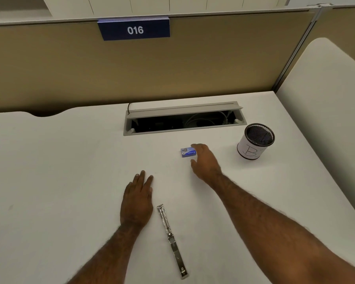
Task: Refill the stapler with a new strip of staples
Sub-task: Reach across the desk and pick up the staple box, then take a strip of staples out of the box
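Observation:
A metal stapler (171,238) lies swung fully open and flat on the white desk (70,171), near the front edge, its staple channel facing up. A small blue staple box (188,152) sits farther back, right of centre. My right hand (205,160) reaches over to the box's right side with fingers spread; fingertips are at the box's edge, and I cannot tell if they touch it. My left hand (137,199) rests flat on the desk, palm down, just left of the stapler's far end, holding nothing.
A black mesh pen cup (254,142) with a white paper label stands at the right. An open cable tray (182,121) is cut into the desk behind the box. A tan partition with a blue "016" sign (134,29) closes off the back.

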`<state>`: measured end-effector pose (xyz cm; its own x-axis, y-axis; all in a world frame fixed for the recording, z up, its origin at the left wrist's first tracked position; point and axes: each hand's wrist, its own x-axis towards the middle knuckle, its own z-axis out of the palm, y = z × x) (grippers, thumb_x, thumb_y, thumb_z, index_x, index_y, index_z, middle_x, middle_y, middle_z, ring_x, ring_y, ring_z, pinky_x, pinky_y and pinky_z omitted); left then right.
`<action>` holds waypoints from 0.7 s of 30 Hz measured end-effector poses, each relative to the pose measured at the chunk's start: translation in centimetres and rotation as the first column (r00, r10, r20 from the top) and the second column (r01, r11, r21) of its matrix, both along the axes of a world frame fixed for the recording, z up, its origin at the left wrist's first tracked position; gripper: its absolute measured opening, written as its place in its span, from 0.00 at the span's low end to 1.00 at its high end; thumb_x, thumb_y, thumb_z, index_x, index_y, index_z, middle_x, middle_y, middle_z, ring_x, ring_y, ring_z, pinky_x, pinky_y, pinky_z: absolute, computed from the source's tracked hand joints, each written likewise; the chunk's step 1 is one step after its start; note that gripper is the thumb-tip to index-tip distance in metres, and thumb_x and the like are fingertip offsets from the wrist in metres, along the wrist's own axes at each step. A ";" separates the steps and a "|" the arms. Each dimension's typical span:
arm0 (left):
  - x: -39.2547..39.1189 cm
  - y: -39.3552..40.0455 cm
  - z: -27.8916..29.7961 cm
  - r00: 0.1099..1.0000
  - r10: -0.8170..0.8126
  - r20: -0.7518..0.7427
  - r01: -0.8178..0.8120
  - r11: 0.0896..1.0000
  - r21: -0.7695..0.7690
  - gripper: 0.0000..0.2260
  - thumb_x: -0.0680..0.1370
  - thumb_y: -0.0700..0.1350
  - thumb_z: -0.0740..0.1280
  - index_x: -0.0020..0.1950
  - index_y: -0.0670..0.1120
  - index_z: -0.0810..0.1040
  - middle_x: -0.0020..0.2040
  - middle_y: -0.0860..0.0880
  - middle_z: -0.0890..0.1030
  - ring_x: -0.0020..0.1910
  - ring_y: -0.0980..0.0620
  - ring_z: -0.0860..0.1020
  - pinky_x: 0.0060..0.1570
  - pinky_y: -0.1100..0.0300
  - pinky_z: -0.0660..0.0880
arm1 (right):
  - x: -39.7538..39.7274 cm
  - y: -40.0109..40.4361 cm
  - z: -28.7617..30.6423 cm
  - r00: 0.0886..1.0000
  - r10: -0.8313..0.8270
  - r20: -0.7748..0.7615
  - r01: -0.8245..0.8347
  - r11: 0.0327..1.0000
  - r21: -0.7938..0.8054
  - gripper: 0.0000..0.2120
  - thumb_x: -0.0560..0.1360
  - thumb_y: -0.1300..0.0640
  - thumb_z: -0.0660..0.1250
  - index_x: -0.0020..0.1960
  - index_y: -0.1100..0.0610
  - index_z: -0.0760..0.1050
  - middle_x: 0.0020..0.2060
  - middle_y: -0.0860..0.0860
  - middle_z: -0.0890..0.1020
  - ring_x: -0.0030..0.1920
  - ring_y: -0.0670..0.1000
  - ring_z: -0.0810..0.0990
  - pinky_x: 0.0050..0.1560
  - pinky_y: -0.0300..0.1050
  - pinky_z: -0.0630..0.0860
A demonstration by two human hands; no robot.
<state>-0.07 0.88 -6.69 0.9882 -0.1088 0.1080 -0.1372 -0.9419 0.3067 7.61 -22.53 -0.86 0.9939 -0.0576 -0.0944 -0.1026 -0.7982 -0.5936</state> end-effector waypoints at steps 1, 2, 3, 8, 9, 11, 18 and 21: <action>0.1 0.0 -0.1 1.000 -0.003 -0.009 0.003 1.000 0.008 0.23 0.79 0.49 0.47 0.71 0.49 0.68 0.75 0.45 0.65 0.74 0.46 0.63 0.72 0.50 0.60 | 0.4 0.4 -0.4 0.999 0.029 -0.030 -0.030 0.999 -0.024 0.27 0.75 0.64 0.64 0.73 0.55 0.62 0.73 0.55 0.65 0.70 0.56 0.66 0.70 0.51 0.67; 0.1 0.0 -0.2 1.000 -0.003 -0.019 0.003 1.000 0.008 0.23 0.79 0.49 0.47 0.72 0.49 0.68 0.75 0.46 0.64 0.75 0.47 0.62 0.72 0.50 0.59 | 0.7 0.6 -0.8 0.997 0.052 -0.057 -0.055 0.997 -0.061 0.29 0.75 0.65 0.64 0.74 0.54 0.61 0.75 0.54 0.62 0.72 0.56 0.64 0.70 0.52 0.67; 0.1 0.0 -0.2 1.000 -0.002 -0.028 0.002 1.000 0.003 0.22 0.80 0.48 0.48 0.72 0.50 0.67 0.76 0.47 0.64 0.75 0.47 0.61 0.73 0.51 0.58 | 1.0 0.6 -1.2 0.995 0.067 -0.077 -0.075 0.991 -0.109 0.31 0.74 0.66 0.64 0.74 0.53 0.59 0.76 0.52 0.60 0.73 0.56 0.62 0.70 0.53 0.67; 0.1 0.2 -0.3 0.999 -0.001 -0.033 0.000 1.000 -0.028 0.19 0.80 0.45 0.54 0.72 0.50 0.67 0.76 0.47 0.63 0.75 0.47 0.61 0.73 0.51 0.57 | 1.6 0.4 -2.5 0.998 0.055 -0.009 -0.055 0.979 -0.198 0.25 0.73 0.64 0.67 0.69 0.56 0.67 0.68 0.55 0.72 0.65 0.56 0.71 0.65 0.51 0.70; 0.2 0.2 -0.3 0.999 0.000 -0.033 -0.001 0.999 -0.034 0.19 0.80 0.45 0.54 0.72 0.50 0.67 0.76 0.47 0.64 0.75 0.47 0.61 0.73 0.50 0.58 | 1.6 0.4 -2.6 0.999 0.043 0.014 -0.040 0.980 -0.193 0.22 0.74 0.64 0.67 0.67 0.56 0.69 0.64 0.55 0.75 0.61 0.56 0.73 0.62 0.50 0.73; 0.2 0.3 -0.3 0.999 -0.005 -0.041 0.003 0.999 -0.042 0.20 0.80 0.45 0.53 0.72 0.50 0.67 0.76 0.47 0.63 0.75 0.47 0.61 0.73 0.50 0.57 | 1.4 0.4 -2.7 0.999 0.026 0.038 -0.018 0.983 -0.184 0.18 0.74 0.63 0.66 0.64 0.57 0.70 0.60 0.56 0.77 0.58 0.56 0.73 0.58 0.50 0.74; 0.5 0.7 0.3 0.994 -0.065 -0.091 0.059 0.996 -0.068 0.20 0.80 0.42 0.55 0.73 0.48 0.66 0.77 0.46 0.61 0.76 0.46 0.58 0.75 0.50 0.55 | -2.2 0.7 -2.5 0.996 -0.057 0.064 0.059 0.998 -0.027 0.14 0.75 0.63 0.62 0.60 0.57 0.73 0.56 0.56 0.78 0.55 0.56 0.75 0.53 0.52 0.76; 0.6 0.7 1.0 0.984 -0.086 -0.154 0.068 0.990 -0.122 0.21 0.80 0.39 0.56 0.73 0.46 0.65 0.77 0.44 0.58 0.77 0.45 0.55 0.75 0.50 0.53 | -5.1 1.0 -2.8 0.995 -0.047 0.088 0.044 0.999 0.032 0.13 0.75 0.63 0.62 0.59 0.58 0.74 0.55 0.56 0.79 0.54 0.57 0.75 0.54 0.50 0.73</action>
<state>0.55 1.61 -5.73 0.9829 -0.1813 -0.0329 -0.1490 -0.8870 0.4371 2.52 -21.56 -3.64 0.9948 -0.1012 -0.0081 -0.0840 -0.7754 -0.6258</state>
